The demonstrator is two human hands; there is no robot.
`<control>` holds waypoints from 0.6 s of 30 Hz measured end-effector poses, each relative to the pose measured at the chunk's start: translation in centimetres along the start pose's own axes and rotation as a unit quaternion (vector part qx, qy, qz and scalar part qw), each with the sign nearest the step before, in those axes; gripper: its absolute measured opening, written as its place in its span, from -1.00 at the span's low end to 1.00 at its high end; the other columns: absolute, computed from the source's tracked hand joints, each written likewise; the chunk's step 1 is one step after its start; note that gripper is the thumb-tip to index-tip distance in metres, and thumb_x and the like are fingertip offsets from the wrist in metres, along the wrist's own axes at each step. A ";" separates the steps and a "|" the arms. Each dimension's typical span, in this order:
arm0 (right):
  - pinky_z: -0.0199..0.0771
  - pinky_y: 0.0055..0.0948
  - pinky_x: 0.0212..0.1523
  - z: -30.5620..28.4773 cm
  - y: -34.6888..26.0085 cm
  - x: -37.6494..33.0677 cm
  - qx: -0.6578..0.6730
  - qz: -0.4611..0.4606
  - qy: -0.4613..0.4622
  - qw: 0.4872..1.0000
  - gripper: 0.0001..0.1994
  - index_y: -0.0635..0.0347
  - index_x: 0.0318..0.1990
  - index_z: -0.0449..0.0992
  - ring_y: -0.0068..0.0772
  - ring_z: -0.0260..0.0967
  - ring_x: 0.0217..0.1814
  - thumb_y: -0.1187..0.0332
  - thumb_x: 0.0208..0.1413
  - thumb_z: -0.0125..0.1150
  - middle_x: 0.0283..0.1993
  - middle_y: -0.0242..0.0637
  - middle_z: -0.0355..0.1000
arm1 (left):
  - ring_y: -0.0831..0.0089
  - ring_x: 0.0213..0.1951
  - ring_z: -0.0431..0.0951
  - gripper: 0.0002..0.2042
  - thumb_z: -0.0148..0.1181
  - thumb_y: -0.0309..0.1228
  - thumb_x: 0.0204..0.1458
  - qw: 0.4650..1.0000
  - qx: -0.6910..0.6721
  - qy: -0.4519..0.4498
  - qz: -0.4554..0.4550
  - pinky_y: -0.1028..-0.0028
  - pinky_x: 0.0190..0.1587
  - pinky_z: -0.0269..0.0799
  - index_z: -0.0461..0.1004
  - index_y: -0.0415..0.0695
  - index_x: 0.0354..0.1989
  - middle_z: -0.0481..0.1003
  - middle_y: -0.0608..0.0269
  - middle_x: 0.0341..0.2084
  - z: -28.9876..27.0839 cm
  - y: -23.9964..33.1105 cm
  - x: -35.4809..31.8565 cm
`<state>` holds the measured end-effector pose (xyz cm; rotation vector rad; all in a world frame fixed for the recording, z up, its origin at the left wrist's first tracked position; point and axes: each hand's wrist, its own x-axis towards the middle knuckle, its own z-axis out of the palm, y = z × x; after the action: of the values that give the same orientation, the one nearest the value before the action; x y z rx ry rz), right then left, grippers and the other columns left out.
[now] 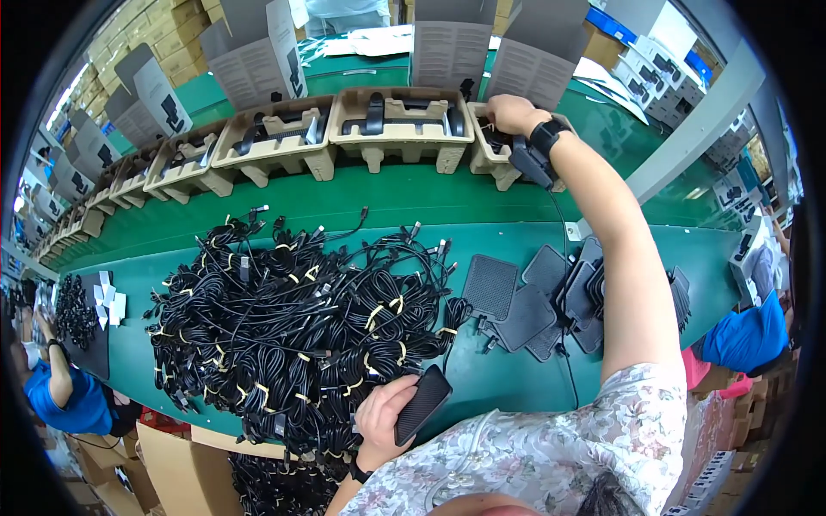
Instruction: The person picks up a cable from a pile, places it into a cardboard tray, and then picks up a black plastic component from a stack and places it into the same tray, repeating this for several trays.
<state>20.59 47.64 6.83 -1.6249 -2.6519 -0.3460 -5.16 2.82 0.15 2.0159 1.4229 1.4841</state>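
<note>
So on your far left, pulp trays (274, 156) run along the raised green ledge. Then there's that huge heap of bundled black cables (288, 318) on the table. Your left hand (385, 411) has hold of a black pad (424, 404), tilted, just beside the heap's near edge. Your right hand (514, 115) is down in the rightmost tray (492, 166), can't tell if it's gripping anything. Loose dark pads (527, 316) lie below it.

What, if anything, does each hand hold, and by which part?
Left hand: black pad, by its left side. Right hand: at the rightmost tray; any hold is hidden.
</note>
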 end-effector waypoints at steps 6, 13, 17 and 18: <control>0.39 -0.11 -0.20 2.8 0.6 -1.4 0.022 0.046 0.151 0.987 -0.89 0.25 -0.46 0.55 0.07 0.40 -0.26 0.44 -0.09 0.11 -0.34 -0.02 0.40 | 0.19 -0.43 0.56 -0.78 0.17 -0.68 -0.20 1.000 0.008 -0.002 -0.001 0.41 -0.39 0.47 0.41 -0.25 -0.32 0.56 0.03 -0.34 0.2 0.1 0.0; 0.39 -0.11 -0.20 2.9 0.8 -3.0 0.059 0.033 0.212 0.975 -0.90 0.25 -0.45 0.53 0.05 0.41 -0.24 0.46 -0.06 0.09 -0.33 -0.05 0.38 | 0.21 -0.45 0.52 -0.71 0.24 -0.61 -0.26 1.000 0.009 -0.004 0.018 0.42 -0.42 0.41 0.42 -0.27 -0.26 0.54 0.07 -0.25 0.4 -1.1 -0.6; 0.39 -0.14 -0.17 0.6 -0.4 -3.7 0.032 0.036 0.129 0.990 -0.90 0.26 -0.38 0.51 0.03 0.41 -0.19 0.47 -0.04 0.08 -0.28 -0.05 0.37 | 0.21 -0.46 0.52 -0.69 0.23 -0.63 -0.26 1.000 0.014 -0.002 0.017 0.42 -0.43 0.41 0.41 -0.27 -0.25 0.54 0.06 -0.27 0.3 -1.0 -0.7; 0.39 -0.15 -0.16 -0.3 -0.5 -3.9 0.015 0.036 0.090 0.995 -0.89 0.26 -0.36 0.51 0.02 0.40 -0.17 0.47 -0.03 0.07 -0.26 -0.04 0.37 | 0.21 -0.46 0.52 -0.69 0.23 -0.62 -0.26 1.000 0.015 -0.005 0.015 0.42 -0.43 0.41 0.41 -0.27 -0.25 0.54 0.06 -0.27 0.3 -0.8 -0.6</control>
<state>21.92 43.97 6.55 -1.5928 -2.4499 -0.4260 -5.38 2.84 -0.87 2.0682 1.4259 1.4711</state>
